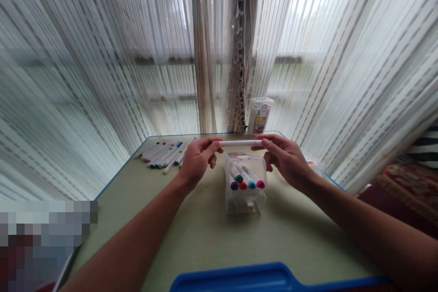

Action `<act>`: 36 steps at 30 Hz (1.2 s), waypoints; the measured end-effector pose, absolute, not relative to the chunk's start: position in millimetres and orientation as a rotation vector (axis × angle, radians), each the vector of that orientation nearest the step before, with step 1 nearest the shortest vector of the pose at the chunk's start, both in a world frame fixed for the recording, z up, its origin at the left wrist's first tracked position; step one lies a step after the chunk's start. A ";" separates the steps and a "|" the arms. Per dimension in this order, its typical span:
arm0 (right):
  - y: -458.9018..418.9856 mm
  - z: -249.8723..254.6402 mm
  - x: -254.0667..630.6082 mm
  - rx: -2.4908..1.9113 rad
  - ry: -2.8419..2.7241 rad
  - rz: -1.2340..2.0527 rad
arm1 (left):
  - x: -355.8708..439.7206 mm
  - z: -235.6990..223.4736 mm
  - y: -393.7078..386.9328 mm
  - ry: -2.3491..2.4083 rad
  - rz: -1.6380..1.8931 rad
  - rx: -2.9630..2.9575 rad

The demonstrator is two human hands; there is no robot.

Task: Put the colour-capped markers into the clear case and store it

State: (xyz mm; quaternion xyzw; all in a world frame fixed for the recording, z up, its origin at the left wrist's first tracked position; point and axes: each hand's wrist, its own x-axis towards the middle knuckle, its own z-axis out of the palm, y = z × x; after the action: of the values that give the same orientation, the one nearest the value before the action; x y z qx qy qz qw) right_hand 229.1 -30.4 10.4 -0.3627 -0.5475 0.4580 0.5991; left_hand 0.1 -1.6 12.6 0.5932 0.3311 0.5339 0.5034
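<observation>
A white marker pen (239, 143) is held level between my two hands, above and behind a clear plastic case. My left hand (201, 157) pinches its left end between thumb and fingers. At the other end, the thumb and fingers of my right hand (285, 155) close on it. Below stands the clear case (243, 205), its upper part holding several markers (247, 180) with purple, orange, teal, green and pink ends facing me. To the left of my left hand lies a loose pile of white markers (164, 153) with coloured bands.
A clear box with a printed label (260, 116) stands upright at the table's back edge, before sheer curtains (164, 54). Another clear plastic piece (315, 164) lies behind my right wrist. The green table (201, 237) has a blue moulded edge (236, 278) nearest me.
</observation>
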 end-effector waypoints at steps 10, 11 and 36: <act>-31.4 12.5 229.1 -0.818 -1.213 1.120 | 0.6 13.7 -3.3 0.765 1.293 1.353; -31.5 12.7 229.0 -0.816 -1.211 1.124 | 0.5 13.6 -3.3 0.763 1.292 1.349; -32.0 14.4 229.7 -0.891 -1.221 1.065 | 0.2 15.6 -3.6 0.817 1.344 1.474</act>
State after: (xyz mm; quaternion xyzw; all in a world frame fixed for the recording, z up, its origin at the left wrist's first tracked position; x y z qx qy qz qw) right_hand 229.7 -32.0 14.4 -0.3849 -0.5270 0.4599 0.6022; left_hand 0.2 -3.6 15.6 0.6023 0.3339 0.5494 0.4733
